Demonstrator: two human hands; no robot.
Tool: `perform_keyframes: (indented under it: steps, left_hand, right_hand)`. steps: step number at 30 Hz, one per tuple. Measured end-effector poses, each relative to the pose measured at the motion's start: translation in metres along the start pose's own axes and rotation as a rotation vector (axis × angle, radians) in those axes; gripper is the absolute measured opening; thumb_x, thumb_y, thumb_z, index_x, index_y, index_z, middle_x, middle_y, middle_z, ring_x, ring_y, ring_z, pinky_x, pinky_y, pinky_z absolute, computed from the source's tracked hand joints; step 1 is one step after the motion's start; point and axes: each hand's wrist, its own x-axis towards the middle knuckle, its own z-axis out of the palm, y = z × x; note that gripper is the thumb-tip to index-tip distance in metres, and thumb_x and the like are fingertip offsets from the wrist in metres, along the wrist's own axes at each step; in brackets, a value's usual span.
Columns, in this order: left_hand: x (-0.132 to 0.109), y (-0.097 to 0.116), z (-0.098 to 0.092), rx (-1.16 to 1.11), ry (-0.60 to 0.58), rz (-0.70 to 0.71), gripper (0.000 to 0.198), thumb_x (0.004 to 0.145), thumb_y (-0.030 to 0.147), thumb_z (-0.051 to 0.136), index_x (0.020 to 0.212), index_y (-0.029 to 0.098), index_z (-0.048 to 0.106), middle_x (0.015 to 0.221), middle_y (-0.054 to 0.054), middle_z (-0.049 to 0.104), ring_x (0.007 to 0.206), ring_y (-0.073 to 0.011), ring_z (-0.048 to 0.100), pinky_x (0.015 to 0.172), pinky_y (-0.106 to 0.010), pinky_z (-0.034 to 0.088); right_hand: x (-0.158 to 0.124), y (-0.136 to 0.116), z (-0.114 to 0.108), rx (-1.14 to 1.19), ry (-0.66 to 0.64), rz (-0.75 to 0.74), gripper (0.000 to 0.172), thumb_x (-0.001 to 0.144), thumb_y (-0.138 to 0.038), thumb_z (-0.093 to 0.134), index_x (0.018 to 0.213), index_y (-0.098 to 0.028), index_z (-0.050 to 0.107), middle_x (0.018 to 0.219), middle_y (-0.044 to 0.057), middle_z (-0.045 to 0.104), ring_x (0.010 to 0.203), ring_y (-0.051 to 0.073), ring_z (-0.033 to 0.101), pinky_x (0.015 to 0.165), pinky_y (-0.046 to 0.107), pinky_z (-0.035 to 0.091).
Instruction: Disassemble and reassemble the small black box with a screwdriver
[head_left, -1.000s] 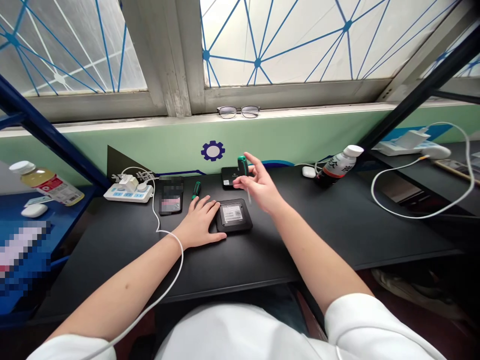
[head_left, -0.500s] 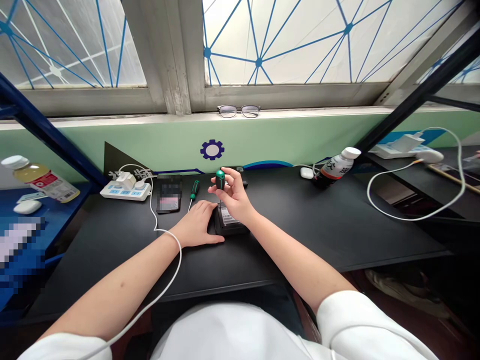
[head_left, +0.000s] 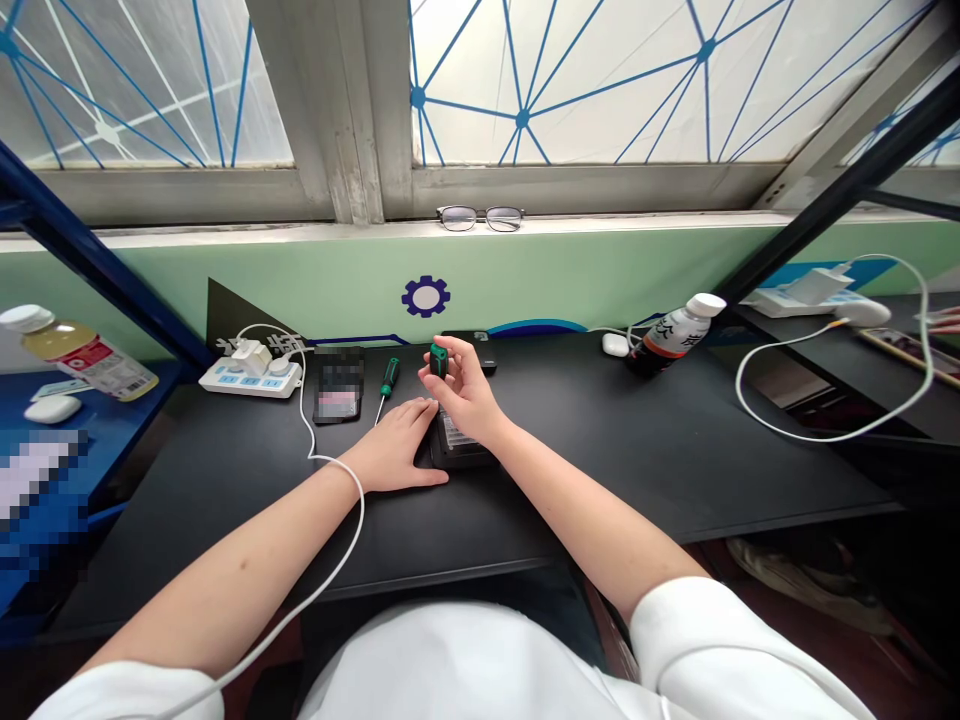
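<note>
Upright over a black boxy device (head_left: 459,455) is a green-and-black screwdriver (head_left: 439,358), its handle gripped in the fingers of my right hand (head_left: 469,395). The screwdriver's tip is hidden by my fingers. A pale label shows on the device's top. My left hand (head_left: 395,448) lies against the device's left side, its thumb and fingers apart. Behind my left hand, a second green-handled screwdriver (head_left: 389,375) rests on the black desk (head_left: 600,450).
A phone (head_left: 339,385) and a white power strip (head_left: 250,378) lie at left. A white cable crosses my left forearm. A dark box (head_left: 480,350) is behind my right hand. Further right are a white case (head_left: 615,345) and a dark bottle (head_left: 675,335).
My right fingers have shifted slightly around the screwdriver handle, and the handle's top looks tilted and turned. My left hand has stayed in place. The view has shifted slightly.
</note>
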Motion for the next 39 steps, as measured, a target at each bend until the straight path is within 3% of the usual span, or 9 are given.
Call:
perform_keyframes:
  steps: [6, 10, 13, 19, 22, 25, 30, 36, 39]
  left_hand:
    - [-0.001, -0.005, 0.004, 0.026, 0.012, -0.014, 0.105, 0.08, 0.064, 0.085, 0.164, 0.017, 0.042, 0.164, -0.022, 0.051, 0.156, -0.0445, 0.045, 0.127, -0.062, 0.042]
    - [-0.001, -0.006, 0.006, 0.048, -0.006, -0.023, 0.108, 0.081, 0.068, 0.083, 0.165, 0.015, 0.04, 0.169, -0.024, 0.045, 0.159, -0.0457, 0.041, 0.13, -0.063, 0.039]
    - [-0.001, -0.005, 0.006, 0.066, -0.028, -0.038, 0.11, 0.082, 0.069, 0.081, 0.166, 0.012, 0.039, 0.173, -0.024, 0.04, 0.162, -0.0456, 0.037, 0.132, -0.062, 0.035]
    - [-0.001, -0.006, 0.005, 0.048, -0.026, -0.031, 0.111, 0.082, 0.07, 0.082, 0.168, 0.017, 0.038, 0.173, -0.021, 0.041, 0.162, -0.0443, 0.038, 0.131, -0.061, 0.037]
    - [-0.001, -0.008, 0.005, 0.042, -0.022, -0.028, 0.112, 0.081, 0.071, 0.083, 0.169, 0.018, 0.037, 0.173, -0.021, 0.042, 0.161, -0.0445, 0.038, 0.131, -0.062, 0.037]
    - [-0.001, -0.008, 0.005, 0.048, -0.023, -0.028, 0.113, 0.081, 0.071, 0.083, 0.169, 0.018, 0.037, 0.172, -0.021, 0.043, 0.161, -0.0446, 0.038, 0.131, -0.062, 0.036]
    - [0.0, -0.007, 0.003, 0.055, -0.044, -0.039, 0.114, 0.081, 0.071, 0.083, 0.169, 0.014, 0.037, 0.172, -0.023, 0.042, 0.161, -0.045, 0.037, 0.132, -0.062, 0.035]
    - [0.0, -0.007, 0.004, 0.05, -0.036, -0.033, 0.113, 0.081, 0.071, 0.083, 0.169, 0.017, 0.037, 0.172, -0.021, 0.042, 0.161, -0.0445, 0.038, 0.131, -0.061, 0.036]
    - [0.0, -0.008, 0.004, 0.05, -0.047, -0.038, 0.113, 0.082, 0.072, 0.082, 0.169, 0.017, 0.037, 0.173, -0.021, 0.041, 0.161, -0.0445, 0.037, 0.132, -0.061, 0.036]
  right_hand:
    - [0.009, -0.016, -0.006, -0.197, 0.111, -0.128, 0.033, 0.096, -0.056, 0.074, 0.113, -0.029, 0.065, 0.112, 0.005, 0.062, 0.095, 0.021, 0.061, 0.089, 0.041, 0.057]
    - [0.011, -0.021, -0.009, -0.085, 0.014, -0.094, 0.037, 0.101, -0.061, 0.065, 0.117, -0.029, 0.068, 0.116, 0.007, 0.068, 0.099, 0.022, 0.066, 0.084, 0.039, 0.059]
    - [0.012, -0.021, -0.012, -0.033, -0.045, -0.059, 0.038, 0.106, -0.06, 0.056, 0.124, -0.03, 0.069, 0.121, 0.008, 0.071, 0.109, 0.024, 0.069, 0.094, 0.043, 0.06]
    - [0.015, -0.026, -0.026, -0.294, 0.024, -0.198, 0.044, 0.11, -0.06, 0.044, 0.114, -0.031, 0.076, 0.113, 0.009, 0.06, 0.098, 0.023, 0.064, 0.085, 0.044, 0.061]
    - [0.015, -0.032, -0.029, -0.318, 0.038, -0.226, 0.041, 0.111, -0.056, 0.044, 0.108, -0.029, 0.074, 0.112, 0.009, 0.065, 0.101, 0.023, 0.067, 0.089, 0.045, 0.061]
    - [0.013, -0.034, -0.026, -0.249, 0.055, -0.164, 0.037, 0.108, -0.059, 0.05, 0.108, -0.028, 0.068, 0.122, 0.01, 0.072, 0.11, 0.025, 0.071, 0.092, 0.044, 0.061]
    - [0.01, -0.028, -0.019, -0.148, 0.129, -0.032, 0.048, 0.087, -0.062, 0.083, 0.105, -0.029, 0.054, 0.117, 0.007, 0.079, 0.1, 0.023, 0.076, 0.088, 0.041, 0.062]
    - [0.009, -0.03, -0.021, -0.149, -0.011, -0.059, 0.035, 0.105, -0.058, 0.058, 0.127, -0.031, 0.059, 0.142, 0.011, 0.07, 0.116, 0.025, 0.074, 0.095, 0.045, 0.063]
    - [0.01, -0.031, -0.026, -0.302, 0.011, -0.171, 0.035, 0.111, -0.053, 0.046, 0.124, -0.031, 0.07, 0.138, 0.011, 0.063, 0.105, 0.023, 0.07, 0.089, 0.045, 0.063]
